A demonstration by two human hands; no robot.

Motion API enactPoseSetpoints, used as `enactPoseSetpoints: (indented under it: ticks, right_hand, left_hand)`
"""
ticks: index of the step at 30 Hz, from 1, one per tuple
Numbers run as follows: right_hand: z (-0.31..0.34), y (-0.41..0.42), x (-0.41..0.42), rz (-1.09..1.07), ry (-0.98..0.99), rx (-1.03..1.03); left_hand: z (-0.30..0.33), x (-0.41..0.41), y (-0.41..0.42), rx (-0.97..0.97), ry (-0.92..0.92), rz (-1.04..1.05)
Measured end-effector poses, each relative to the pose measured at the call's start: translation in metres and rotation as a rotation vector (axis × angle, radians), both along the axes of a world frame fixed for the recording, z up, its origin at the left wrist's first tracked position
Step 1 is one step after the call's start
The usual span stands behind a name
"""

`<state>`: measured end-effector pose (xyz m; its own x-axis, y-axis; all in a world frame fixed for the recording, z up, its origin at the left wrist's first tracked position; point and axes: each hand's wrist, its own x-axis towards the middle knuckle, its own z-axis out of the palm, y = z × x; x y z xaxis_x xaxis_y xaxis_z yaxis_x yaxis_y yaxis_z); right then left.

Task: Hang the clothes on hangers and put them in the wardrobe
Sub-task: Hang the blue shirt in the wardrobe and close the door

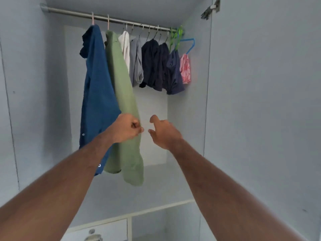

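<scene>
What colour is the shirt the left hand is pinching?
The shirt is pale sage green, plain; the left hand pinches its edge. Head view.

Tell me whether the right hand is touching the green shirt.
Apart. The head view shows pale wardrobe back wall between the right hand and the green shirt; only the left hand pinches its edge.

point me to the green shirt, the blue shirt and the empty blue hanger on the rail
green shirt (124,87), head view, mid-body of the hanging fabric
blue shirt (97,94), head view, middle of the front panel
blue hanger (191,45), head view, its bent right-hand corner, far right of the rail
</scene>
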<state>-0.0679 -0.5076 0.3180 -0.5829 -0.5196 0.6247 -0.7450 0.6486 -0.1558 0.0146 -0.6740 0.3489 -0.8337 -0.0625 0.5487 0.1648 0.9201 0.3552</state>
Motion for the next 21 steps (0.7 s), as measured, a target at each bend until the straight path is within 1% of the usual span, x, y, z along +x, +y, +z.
enactPoseSetpoints:
  ticks: [3,6,10,13,15,18,21]
  right_hand:
    - [-0.016,0.064,-0.003,-0.062,0.006,-0.028]
    - [-0.031,0.129,-0.004,-0.131,0.003,-0.076]
    - [-0.056,0.219,-0.002,-0.277,-0.034,-0.096]
    - [-0.077,0.285,0.004,-0.409,-0.024,-0.184]
    - [-0.088,0.319,0.013,-0.455,0.005,-0.257]
    - [-0.102,0.343,0.03,-0.432,0.12,-0.376]
    - [-0.117,0.355,0.047,-0.448,0.255,-0.582]
  left_hand:
    - [-0.016,-0.012,0.055,0.062,-0.007,-0.075]
    - [-0.032,-0.025,0.105,0.063,-0.04,-0.14]
    - [-0.054,-0.041,0.171,0.116,-0.075,-0.259]
    - [-0.072,-0.052,0.214,0.133,-0.098,-0.346]
    - [-0.081,-0.057,0.239,0.137,-0.119,-0.402]
    - [-0.092,-0.062,0.266,0.159,-0.159,-0.466]
    - [-0.102,-0.064,0.285,0.152,-0.188,-0.499]
